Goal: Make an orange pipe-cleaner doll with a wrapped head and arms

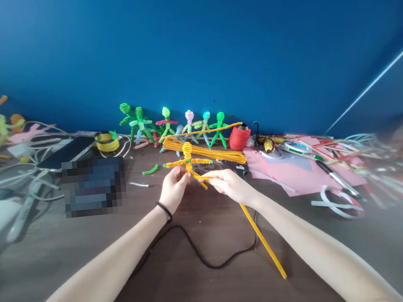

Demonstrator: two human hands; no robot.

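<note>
A yellow pipe-cleaner figure with a coiled head, outstretched arms and green tips is held upright over the table. My left hand pinches its lower body between thumb and fingertips. At the figure's lower right, my right hand is closed on a yellow pipe cleaner that runs out from the body. Another length of yellow pipe cleaner slants down below my right wrist; whether it joins the held one is hidden. Just behind the figure lies a bundle of yellow pipe cleaners.
Several finished pipe-cleaner figures lean along the blue wall. A phone, a pixelated dark object and white cables are at left. Pink paper, a pen and a red roll lie right. A black cord crosses the front.
</note>
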